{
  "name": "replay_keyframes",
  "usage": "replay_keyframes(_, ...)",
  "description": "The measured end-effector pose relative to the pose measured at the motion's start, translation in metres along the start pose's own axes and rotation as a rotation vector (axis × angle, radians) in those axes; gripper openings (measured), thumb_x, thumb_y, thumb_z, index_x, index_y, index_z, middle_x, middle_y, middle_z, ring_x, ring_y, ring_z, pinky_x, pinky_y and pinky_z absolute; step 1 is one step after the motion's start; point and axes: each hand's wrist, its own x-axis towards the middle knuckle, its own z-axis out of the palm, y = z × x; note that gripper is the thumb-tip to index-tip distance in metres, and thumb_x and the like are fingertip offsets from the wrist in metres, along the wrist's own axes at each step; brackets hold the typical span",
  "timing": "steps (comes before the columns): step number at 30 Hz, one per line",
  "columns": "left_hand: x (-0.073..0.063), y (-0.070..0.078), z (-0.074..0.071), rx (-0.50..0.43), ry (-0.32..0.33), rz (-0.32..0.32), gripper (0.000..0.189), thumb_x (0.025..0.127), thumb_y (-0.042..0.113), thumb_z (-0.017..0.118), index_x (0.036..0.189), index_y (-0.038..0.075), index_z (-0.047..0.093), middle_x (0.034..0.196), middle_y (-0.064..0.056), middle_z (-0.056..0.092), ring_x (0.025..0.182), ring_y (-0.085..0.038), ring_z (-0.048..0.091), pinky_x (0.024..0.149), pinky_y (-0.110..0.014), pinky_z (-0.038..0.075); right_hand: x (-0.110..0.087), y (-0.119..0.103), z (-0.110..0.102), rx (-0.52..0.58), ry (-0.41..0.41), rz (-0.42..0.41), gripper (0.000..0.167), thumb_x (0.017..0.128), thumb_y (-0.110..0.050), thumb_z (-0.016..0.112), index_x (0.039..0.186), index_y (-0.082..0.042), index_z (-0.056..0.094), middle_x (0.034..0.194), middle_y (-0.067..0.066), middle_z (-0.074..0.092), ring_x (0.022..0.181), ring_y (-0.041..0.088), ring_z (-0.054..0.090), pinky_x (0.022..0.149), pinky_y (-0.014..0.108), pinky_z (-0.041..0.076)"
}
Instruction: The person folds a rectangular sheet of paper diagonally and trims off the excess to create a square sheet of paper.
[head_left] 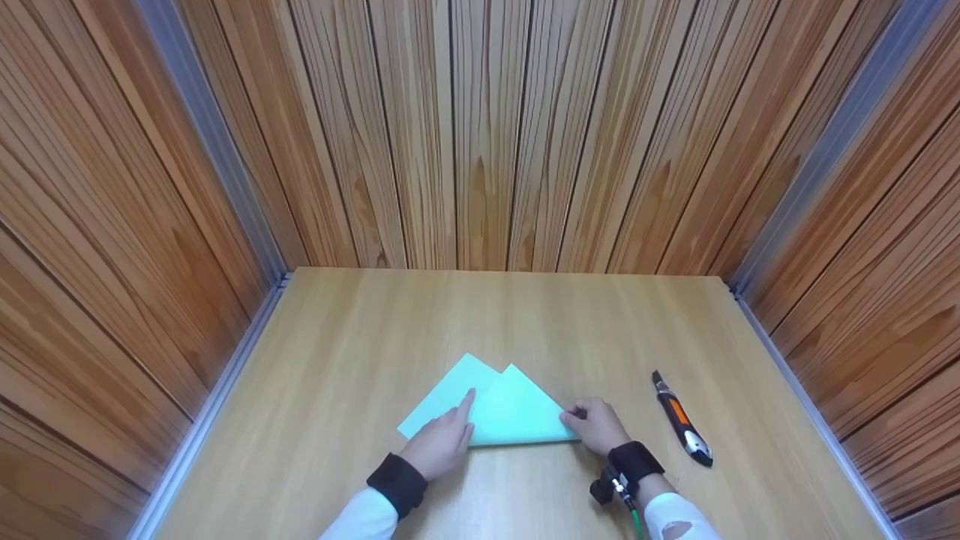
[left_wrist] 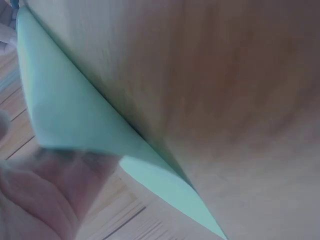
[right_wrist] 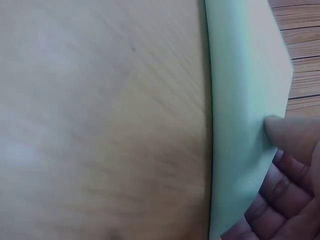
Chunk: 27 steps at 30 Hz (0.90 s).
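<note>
A: State the condition of both hands.

B: The left hand (head_left: 442,442) has its index finger extended, with the tip resting on the paper sheet (head_left: 521,412). The right hand (head_left: 598,426) pinches the sheet near its right-hand corner: the thumb bears on the outer face, and the other fingers are curled behind the edge.

A: And the remaining left fingers?

B: Cannot be told with confidence. In the left wrist view the sheet's edge crosses in front of them and the area is blurred; they appear to lie behind the flap.

A: Locate the sheet relative to the hands.

B: The pale green sheet is folded over, its long folded edge facing the person. Most of the flap lies between the hands. The left hand overlaps the left portion, whose corner extends past the fingertip. Two points project away from the person. In the right wrist view the fold is a rounded bend.

A: Surroundings?

B: A utility knife (head_left: 681,420), black with an orange inlay, lies on the wooden table (head_left: 337,352) to the right of the right hand, apart from the sheet. Each wrist carries a black band (head_left: 397,484).
</note>
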Motion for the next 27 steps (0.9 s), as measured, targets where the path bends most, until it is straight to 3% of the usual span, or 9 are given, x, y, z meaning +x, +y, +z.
replay_keyframes(3, 0.005, 0.006, 0.004, 0.065, 0.014, -0.033, 0.058, 0.114, 0.018, 0.053, 0.167, 0.0, 0.036, 0.128, -0.024, 0.071, 0.097, -0.033, 0.076, 0.084, -0.045, 0.064, 0.003, -0.004, 0.003, -0.003, 0.022, 0.043, 0.013, 0.105, -0.012, 0.07, 0.097, -0.007, 0.08, 0.092, 0.004, 0.072, 0.087, 0.021, 0.062, 0.078, 0.033, 0.048)
replay_keyframes(7, 0.011, 0.014, 0.008, 0.167, -0.01, -0.077, 0.051, 0.111, 0.025, 0.06, 0.16, 0.011, 0.053, 0.144, -0.025, 0.064, 0.114, -0.041, 0.074, 0.088, -0.051, 0.065, 0.005, -0.009, 0.008, -0.044, 0.033, 0.057, 0.013, 0.104, -0.01, 0.07, 0.096, -0.006, 0.079, 0.089, 0.005, 0.07, 0.083, 0.021, 0.061, 0.076, 0.032, 0.047)
replay_keyframes(11, 0.015, 0.021, 0.013, 0.277, 0.008, -0.059, 0.041, 0.109, 0.028, 0.065, 0.149, 0.018, 0.067, 0.147, -0.025, 0.062, 0.114, -0.043, 0.071, 0.08, -0.052, 0.065, 0.005, -0.014, 0.014, -0.123, 0.015, 0.027, 0.018, 0.105, -0.008, 0.067, 0.087, -0.007, 0.071, 0.078, 0.003, 0.062, 0.072, 0.02, 0.056, 0.068, 0.032, 0.044)
replay_keyframes(14, 0.019, 0.024, 0.017, 0.336, 0.001, -0.035, 0.039, 0.109, 0.029, 0.064, 0.146, 0.021, 0.069, 0.152, -0.02, 0.062, 0.12, -0.043, 0.068, 0.082, -0.055, 0.064, 0.006, -0.018, 0.016, -0.173, 0.011, 0.003, 0.02, 0.105, -0.008, 0.066, 0.084, -0.007, 0.066, 0.074, 0.002, 0.058, 0.068, 0.019, 0.054, 0.064, 0.031, 0.042)
replay_keyframes(19, 0.026, 0.026, 0.021, 0.326, -0.057, -0.04, 0.039, 0.112, 0.028, 0.057, 0.149, 0.022, 0.067, 0.16, -0.011, 0.059, 0.131, -0.046, 0.063, 0.094, -0.065, 0.06, 0.011, -0.019, 0.016, -0.185, -0.001, 0.043, 0.019, 0.106, -0.009, 0.065, 0.087, -0.007, 0.065, 0.077, 0.003, 0.058, 0.071, 0.02, 0.055, 0.064, 0.031, 0.042)
replay_keyframes(23, 0.028, 0.026, 0.023, 0.348, -0.077, -0.039, 0.038, 0.113, 0.027, 0.054, 0.149, 0.021, 0.066, 0.157, -0.009, 0.062, 0.129, -0.044, 0.063, 0.094, -0.064, 0.06, 0.013, -0.019, 0.017, -0.167, -0.005, 0.066, 0.018, 0.107, -0.01, 0.064, 0.089, -0.007, 0.064, 0.078, 0.004, 0.058, 0.072, 0.021, 0.055, 0.065, 0.032, 0.041)
replay_keyframes(27, 0.028, 0.026, 0.024, 0.395, -0.072, -0.021, 0.035, 0.112, 0.024, 0.055, 0.144, 0.019, 0.068, 0.146, -0.009, 0.067, 0.12, -0.04, 0.065, 0.085, -0.06, 0.062, 0.013, -0.019, 0.019, -0.174, 0.004, 0.041, 0.017, 0.106, -0.01, 0.064, 0.089, -0.006, 0.065, 0.078, 0.004, 0.059, 0.071, 0.021, 0.055, 0.065, 0.032, 0.041)
